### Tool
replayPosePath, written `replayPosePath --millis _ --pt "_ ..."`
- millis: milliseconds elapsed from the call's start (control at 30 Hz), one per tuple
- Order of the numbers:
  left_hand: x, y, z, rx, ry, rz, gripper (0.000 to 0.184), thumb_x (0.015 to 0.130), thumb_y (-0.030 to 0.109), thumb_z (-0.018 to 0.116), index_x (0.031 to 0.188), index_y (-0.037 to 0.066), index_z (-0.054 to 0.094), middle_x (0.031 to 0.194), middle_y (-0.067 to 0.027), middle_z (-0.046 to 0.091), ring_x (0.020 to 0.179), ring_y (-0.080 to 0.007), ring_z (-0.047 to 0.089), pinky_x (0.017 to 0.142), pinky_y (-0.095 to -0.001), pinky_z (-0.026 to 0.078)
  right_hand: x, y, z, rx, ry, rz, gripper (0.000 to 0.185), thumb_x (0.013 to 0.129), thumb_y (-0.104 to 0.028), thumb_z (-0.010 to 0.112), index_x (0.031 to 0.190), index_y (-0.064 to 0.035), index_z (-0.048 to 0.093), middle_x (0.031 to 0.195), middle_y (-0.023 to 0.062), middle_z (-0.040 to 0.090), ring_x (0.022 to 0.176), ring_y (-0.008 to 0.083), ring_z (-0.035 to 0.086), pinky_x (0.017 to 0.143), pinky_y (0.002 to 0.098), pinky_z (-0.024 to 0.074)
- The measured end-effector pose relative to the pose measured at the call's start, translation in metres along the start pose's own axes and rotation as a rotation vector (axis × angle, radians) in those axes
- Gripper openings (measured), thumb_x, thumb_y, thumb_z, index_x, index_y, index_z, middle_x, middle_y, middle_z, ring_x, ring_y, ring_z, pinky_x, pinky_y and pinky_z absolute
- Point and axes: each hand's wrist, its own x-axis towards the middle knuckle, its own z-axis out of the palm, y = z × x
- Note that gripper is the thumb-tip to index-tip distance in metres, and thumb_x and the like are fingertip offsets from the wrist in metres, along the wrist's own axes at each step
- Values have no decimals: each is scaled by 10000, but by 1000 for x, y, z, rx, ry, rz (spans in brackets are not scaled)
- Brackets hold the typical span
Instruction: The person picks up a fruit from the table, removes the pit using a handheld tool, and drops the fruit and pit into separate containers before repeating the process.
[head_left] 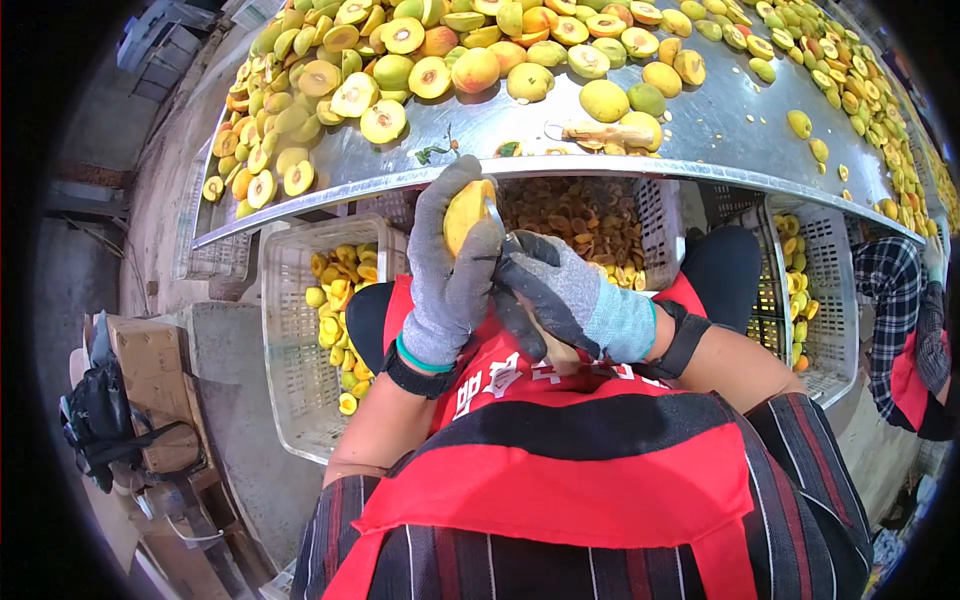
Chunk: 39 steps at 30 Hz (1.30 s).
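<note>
My left hand point(442, 270), in a grey work glove, is wrapped round a yellow peach half point(464, 216) just below the table's front edge. Close beside it, my right hand point(565, 290) grips a pitting tool with a wooden handle point(556, 352). A bit of the tool's metal end shows against the peach; the fingers hide most of it. Above both hands, a heap of halved peaches point(430, 76) lies on the metal table point(440, 160), many with stones still in them. Another wooden-handled tool with a wire loop point(598, 133) lies near its edge.
Under the table stand a white crate point(275, 350) of peach pieces at left, a crate point(672, 225) of brownish pieces in the middle and another crate point(835, 300) at right. A co-worker's plaid sleeve point(885, 300) shows at far right. Cardboard boxes point(150, 370) stand at left.
</note>
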Motion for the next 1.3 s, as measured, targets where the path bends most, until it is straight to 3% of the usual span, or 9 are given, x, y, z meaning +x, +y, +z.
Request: replayPosePath --millis 167,233,267,433,633,933,1033,1100,1300 --pt "7 8 -10 55 -110 -100 450 878 361 467 1133 -8 506 1091 -126 560 980 -192 546 866 -316 422 4 4 -7 -375 68 88 177 903 -204 467 926 -35 515 591 90 513 456 204 517 472 319 458" --pt "13 12 -10 -14 -192 -208 333 889 251 466 1005 -38 583 890 -90 611 818 -146 561 759 -277 450 21 37 -22 -1217 194 -878 187 889 -214 491 936 -34 512 578 84 510 460 202 528 458 314 455" --pt "15 9 -10 -17 -190 -209 333 889 251 466 1005 -38 583 890 -90 611 818 -146 561 759 -277 450 19 39 -25 -1220 193 -877 187 889 -214 491 936 -34 512 578 84 510 460 202 528 458 314 455" --pt "25 0 -22 -404 -372 -518 433 893 344 430 1036 -32 588 952 -108 610 869 -162 573 789 -281 454 2 -17 -7 -361 -27 196 267 876 -312 496 901 -48 514 540 81 482 431 166 507 387 321 407" --pt "20 3 -8 -269 -164 -356 334 873 147 506 1162 -21 511 1065 -75 566 956 -140 525 851 -269 427 7 -9 -13 -170 20 142 262 885 -322 504 856 -61 498 539 69 488 380 165 475 330 299 375" --pt "19 -17 -27 -260 -351 -347 298 905 213 463 1070 -9 576 1016 -90 612 897 -138 573 796 -266 462 7 -9 -19 -397 -163 188 301 892 -361 482 837 -67 511 529 48 482 377 158 467 350 288 370" --pt "16 -19 -20 -258 -345 -351 320 911 234 461 1078 -17 567 1002 -99 616 877 -148 587 778 -268 474 6 3 -21 -493 -180 -84 297 898 -344 473 829 -59 516 516 44 468 380 148 471 346 276 373" --pt "11 -21 -10 -435 -207 -361 482 911 397 451 1112 -34 526 948 -139 624 828 -179 608 743 -280 496 2 -5 -17 299 -275 296 265 942 -259 433 891 -12 516 575 23 465 397 114 463 344 215 358" --pt "11 -16 12 -631 0 -325 501 937 424 366 1159 -12 475 933 -154 618 803 -191 611 711 -291 513 -6 -11 -13 537 -318 299 352 941 -364 418 834 -41 504 482 15 408 305 99 361 291 209 287"
